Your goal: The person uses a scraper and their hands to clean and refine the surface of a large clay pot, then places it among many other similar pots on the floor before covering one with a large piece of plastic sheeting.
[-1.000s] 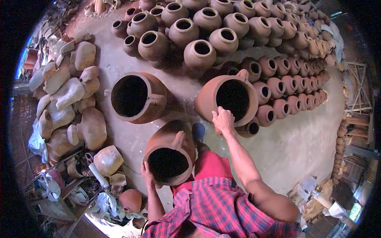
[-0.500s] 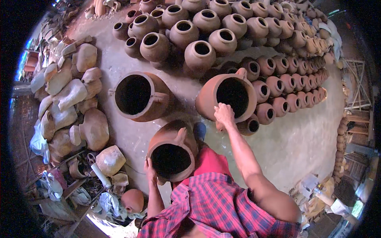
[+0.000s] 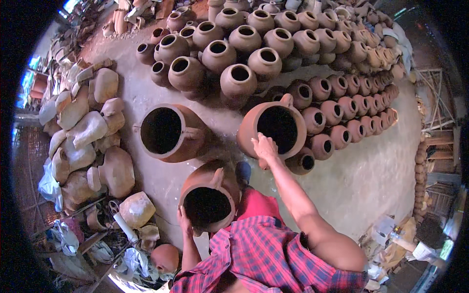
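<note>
Three large, wide-mouthed clay pots with small handles stand around me. My left hand point(image 3: 185, 222) holds the outer left side of the rim on the nearest clay pot point(image 3: 229, 181), which tilts toward me beside my leg. My right arm reaches forward, and my right hand point(image 3: 265, 148) grips the near rim of the right clay pot point(image 3: 248, 132), with fingers over its edge at the dark mouth. A third clay pot point(image 3: 191, 124) stands at the left, touched by neither hand; its handle faces right. The insides of all three are too dark to see.
Rows of small round pots point(image 3: 333, 112) sit right of the right pot, and larger round pots point(image 3: 238, 80) fill the far side. Broken pottery point(image 3: 88, 124) is heaped along the left. A reddish pot point(image 3: 164, 258) and plastic scraps lie near left on the concrete floor point(image 3: 337, 190).
The view has shifted, so the far pots sit lower in the picture and more of the back shows. Both hands keep their places on the same two pots.
</note>
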The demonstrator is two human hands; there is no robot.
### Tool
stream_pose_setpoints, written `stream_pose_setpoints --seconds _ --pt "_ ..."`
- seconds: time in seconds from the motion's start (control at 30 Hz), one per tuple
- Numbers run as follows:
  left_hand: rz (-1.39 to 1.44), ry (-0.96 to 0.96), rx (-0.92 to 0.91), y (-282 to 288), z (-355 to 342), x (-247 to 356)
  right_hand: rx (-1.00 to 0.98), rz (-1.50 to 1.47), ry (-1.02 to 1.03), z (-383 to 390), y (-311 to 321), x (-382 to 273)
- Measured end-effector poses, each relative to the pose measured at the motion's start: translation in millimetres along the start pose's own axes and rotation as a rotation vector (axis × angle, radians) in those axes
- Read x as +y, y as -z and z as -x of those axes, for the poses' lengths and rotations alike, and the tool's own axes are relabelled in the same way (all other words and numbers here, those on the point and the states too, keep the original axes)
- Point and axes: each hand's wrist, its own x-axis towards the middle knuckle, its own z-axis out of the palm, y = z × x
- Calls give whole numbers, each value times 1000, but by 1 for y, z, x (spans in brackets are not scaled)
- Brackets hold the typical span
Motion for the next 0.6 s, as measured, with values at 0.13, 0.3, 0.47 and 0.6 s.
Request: stream_pose_setpoints --seconds 0.13,0.3,0.47,0.6 --pt "-24 39 132 4 21 -30 -14 57 -13 -6 -6 -12" --pt "-294 93 176 -3 36 -23 -22 139 -9 -5 -15 -10" --pt "-493 22 239 2 46 -15 -18 107 9 2 -6 -19" --pt "-501 -64 311 0 46 -21 -21 99 14 2 8 -18"
